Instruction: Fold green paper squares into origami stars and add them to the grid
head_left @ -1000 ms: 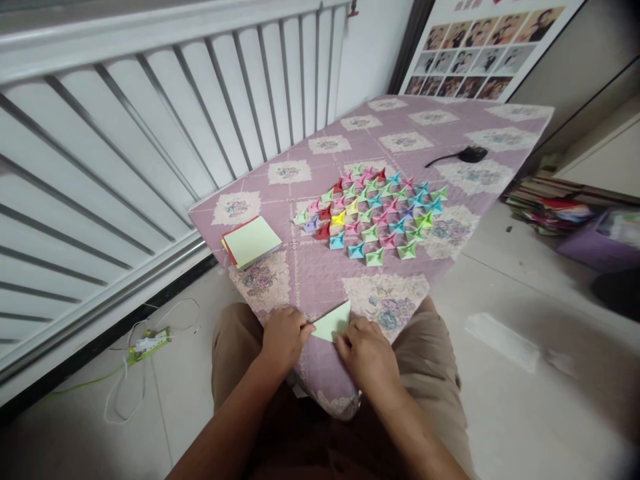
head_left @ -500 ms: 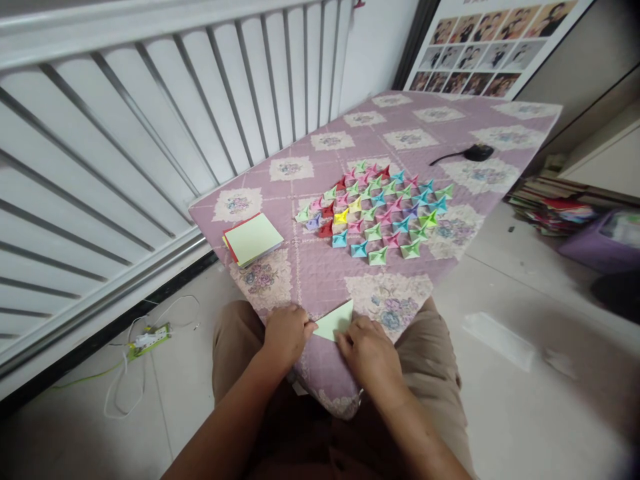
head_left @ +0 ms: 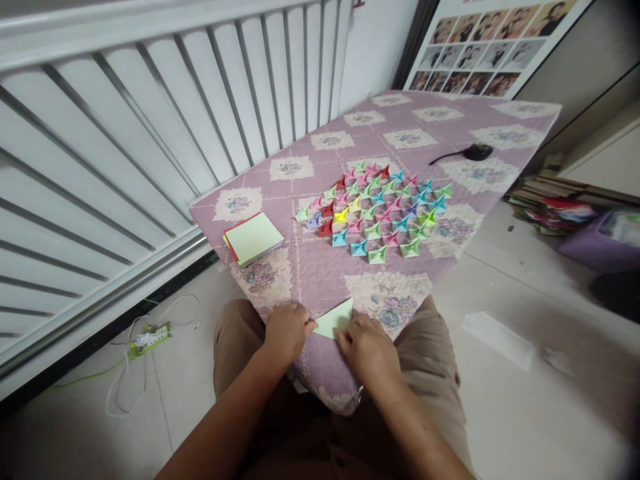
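Head view | pale green folded sheet (head_left: 336,322) at near corner of quilted table (head_left: 450,127) | left hand (head_left: 286,333), right hand (head_left: 367,350) — fingers curled, pressing its ends | risk: sheet slipping on the soft quilt — crooked crease.

Both forearms were extended forward from the bottom edge of the view, bare and angled inward toward each other. The left hand (head_left: 286,333) was held palm down, its fingers curled and pointed to the right. The right hand (head_left: 367,349) was laid palm down just beside it, knuckles raised, fingertips directed toward the left hand.
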The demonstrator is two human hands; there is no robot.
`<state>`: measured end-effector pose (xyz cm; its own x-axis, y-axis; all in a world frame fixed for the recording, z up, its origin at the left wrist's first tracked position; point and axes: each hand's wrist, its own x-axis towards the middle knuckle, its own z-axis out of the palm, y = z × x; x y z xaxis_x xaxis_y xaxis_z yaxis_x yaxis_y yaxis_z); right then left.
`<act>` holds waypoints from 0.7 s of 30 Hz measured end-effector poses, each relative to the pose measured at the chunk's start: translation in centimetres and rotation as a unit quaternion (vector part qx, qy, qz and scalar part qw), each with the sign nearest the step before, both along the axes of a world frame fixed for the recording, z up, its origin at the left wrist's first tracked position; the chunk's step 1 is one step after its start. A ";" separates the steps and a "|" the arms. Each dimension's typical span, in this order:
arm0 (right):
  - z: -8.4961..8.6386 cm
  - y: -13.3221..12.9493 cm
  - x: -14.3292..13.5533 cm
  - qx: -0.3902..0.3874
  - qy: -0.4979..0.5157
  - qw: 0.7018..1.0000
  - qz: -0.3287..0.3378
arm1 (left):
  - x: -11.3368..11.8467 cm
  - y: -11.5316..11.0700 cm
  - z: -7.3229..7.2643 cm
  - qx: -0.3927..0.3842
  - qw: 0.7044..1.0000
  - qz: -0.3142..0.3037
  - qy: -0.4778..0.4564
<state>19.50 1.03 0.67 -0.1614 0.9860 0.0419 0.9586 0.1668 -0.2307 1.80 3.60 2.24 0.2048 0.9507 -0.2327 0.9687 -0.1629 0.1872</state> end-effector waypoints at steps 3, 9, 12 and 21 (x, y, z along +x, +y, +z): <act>0.0 0.0 0.0 0.001 0.000 1.000 -0.001 | -0.4 -0.1 -0.4 0.007 1.000 -0.007 -0.018; 0.1 0.0 0.0 0.013 0.003 1.000 0.004 | -1.6 -0.3 -1.2 0.058 0.991 -0.122 -0.024; 0.1 -0.1 0.0 0.011 0.007 1.000 0.001 | -1.9 -0.3 -1.1 0.088 0.966 -0.244 -0.012; -1.3 -0.6 1.4 0.086 0.120 0.988 0.043 | -2.0 0.4 -1.1 0.088 0.927 -0.359 -0.058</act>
